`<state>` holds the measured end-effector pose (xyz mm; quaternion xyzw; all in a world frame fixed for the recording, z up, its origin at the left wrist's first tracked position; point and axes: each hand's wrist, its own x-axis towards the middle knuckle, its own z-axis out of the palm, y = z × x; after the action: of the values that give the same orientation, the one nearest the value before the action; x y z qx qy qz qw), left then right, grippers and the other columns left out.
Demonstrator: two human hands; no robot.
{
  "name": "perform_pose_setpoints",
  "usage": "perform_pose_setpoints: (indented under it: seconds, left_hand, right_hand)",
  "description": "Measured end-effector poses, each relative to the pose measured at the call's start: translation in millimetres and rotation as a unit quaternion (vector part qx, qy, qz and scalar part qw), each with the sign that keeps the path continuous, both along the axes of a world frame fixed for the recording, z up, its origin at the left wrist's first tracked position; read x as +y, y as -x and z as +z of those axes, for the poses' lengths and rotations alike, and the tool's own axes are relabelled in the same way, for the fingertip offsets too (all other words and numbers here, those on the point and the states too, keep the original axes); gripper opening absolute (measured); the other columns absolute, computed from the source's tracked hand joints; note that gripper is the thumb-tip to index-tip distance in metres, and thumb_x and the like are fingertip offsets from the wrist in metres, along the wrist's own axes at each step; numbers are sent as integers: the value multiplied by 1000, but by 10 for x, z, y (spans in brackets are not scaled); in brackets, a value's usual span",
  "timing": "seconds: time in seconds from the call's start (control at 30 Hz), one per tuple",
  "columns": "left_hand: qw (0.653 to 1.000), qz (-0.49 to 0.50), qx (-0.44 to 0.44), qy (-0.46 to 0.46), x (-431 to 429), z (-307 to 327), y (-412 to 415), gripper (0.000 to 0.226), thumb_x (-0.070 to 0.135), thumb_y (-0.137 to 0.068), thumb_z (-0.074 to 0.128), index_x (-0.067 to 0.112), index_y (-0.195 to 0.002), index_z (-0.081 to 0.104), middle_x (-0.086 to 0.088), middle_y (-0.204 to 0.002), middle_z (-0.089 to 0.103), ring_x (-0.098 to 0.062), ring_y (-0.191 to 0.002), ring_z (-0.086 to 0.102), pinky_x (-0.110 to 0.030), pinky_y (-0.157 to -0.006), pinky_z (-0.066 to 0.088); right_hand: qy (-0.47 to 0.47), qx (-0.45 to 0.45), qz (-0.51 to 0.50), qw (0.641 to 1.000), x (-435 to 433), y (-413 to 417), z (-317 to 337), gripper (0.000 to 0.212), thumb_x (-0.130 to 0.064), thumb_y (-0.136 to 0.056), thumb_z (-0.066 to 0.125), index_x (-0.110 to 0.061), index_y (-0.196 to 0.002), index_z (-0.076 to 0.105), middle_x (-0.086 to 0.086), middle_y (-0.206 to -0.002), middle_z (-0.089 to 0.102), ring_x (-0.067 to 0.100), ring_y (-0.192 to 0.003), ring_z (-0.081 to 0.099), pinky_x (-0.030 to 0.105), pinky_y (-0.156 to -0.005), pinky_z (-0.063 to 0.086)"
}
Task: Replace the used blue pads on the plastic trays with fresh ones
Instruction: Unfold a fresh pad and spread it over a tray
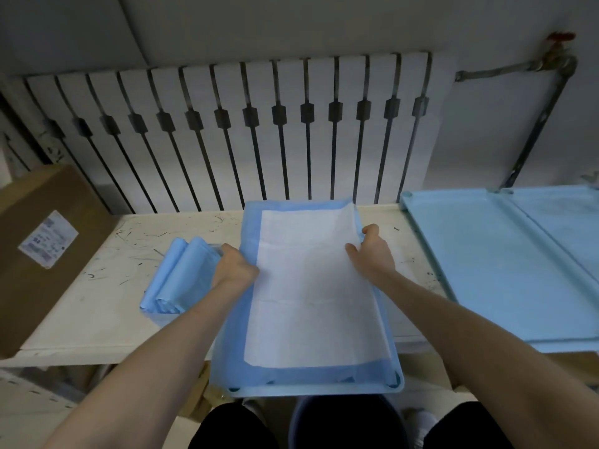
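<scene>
Blue-bordered white pad [311,286] lying across light-blue tray [324,391]; left hand [235,267] curling round its left border, right hand [372,251] pinching right edge; folded pads [181,277] lying beside.

A pad [311,286], white with a blue edge, lies spread on a blue tray [324,388]. Folded blue pads [181,277] sit just left of it. Two more blue trays [486,270] lie on the right.

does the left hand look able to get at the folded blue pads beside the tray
Probably yes: the folded pads lie right beside the left hand, nothing between them, though it currently grips the spread pad by its edge.
</scene>
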<state>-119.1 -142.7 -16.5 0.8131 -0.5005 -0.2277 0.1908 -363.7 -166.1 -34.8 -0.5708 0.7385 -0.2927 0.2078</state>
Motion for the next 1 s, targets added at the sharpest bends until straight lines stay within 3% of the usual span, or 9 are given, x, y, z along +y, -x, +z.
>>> perform_pose_setpoints:
  seconds: [0.1,0.27,0.47,0.6,0.73,0.83,1.0]
  left_hand:
    - [1000,-12,2,-12,166,20,-2,66,11,-85,59,0,-139,23,-10,-107,51,-31,-107,56,-33,-71,42]
    - [998,-38,-12,-39,540,28,20,53,10,-81,62,-1,-126,35,-17,-117,54,-33,-106,57,-38,-76,47]
    - [994,-63,-52,-69,978,7,64,57,14,-84,59,-1,-131,31,-18,-113,56,-33,-102,60,-40,-79,52]
    - [996,-56,-48,-57,1125,-28,59,57,14,-87,58,-2,-134,29,-18,-116,54,-33,-105,56,-38,-75,47]
    - [999,-40,-23,-10,1198,23,26,50,10,-91,53,-3,-132,27,-22,-118,53,-38,-107,55,-40,-72,42]
    - [999,-35,-28,12,1209,95,-5,44,9,-91,52,-2,-127,30,-22,-115,54,-38,-106,55,-38,-70,39]
    - [995,-50,-63,-51,1241,87,-11,45,9,-89,51,0,-128,30,-18,-113,54,-34,-105,55,-36,-69,41]
  right_hand:
    - [-28,59,4,998,240,19,64,31,-26,-91,55,-13,-107,32,2,-83,48,22,-72,49,29,-58,36]
    - [-71,113,45,990,688,101,60,29,-18,-89,52,-12,-97,24,0,-71,43,13,-56,41,26,-45,27]
    - [-119,154,103,975,1180,108,37,32,-20,-88,54,-12,-97,25,-1,-73,42,14,-58,42,27,-45,29]
    - [-117,151,124,974,1374,98,-25,20,-8,-89,47,-9,-99,30,3,-74,46,17,-59,44,27,-48,33]
    - [-66,93,101,988,1438,171,6,21,-6,-94,42,-5,-115,45,14,-101,61,22,-77,50,28,-60,38]
    - [-31,54,80,995,1438,253,43,23,-9,-94,44,-7,-116,51,10,-92,57,22,-77,49,22,-50,30]
    - [-73,83,110,988,1507,328,41,20,-15,-89,54,-11,-108,56,1,-90,52,18,-79,50,20,-53,33]
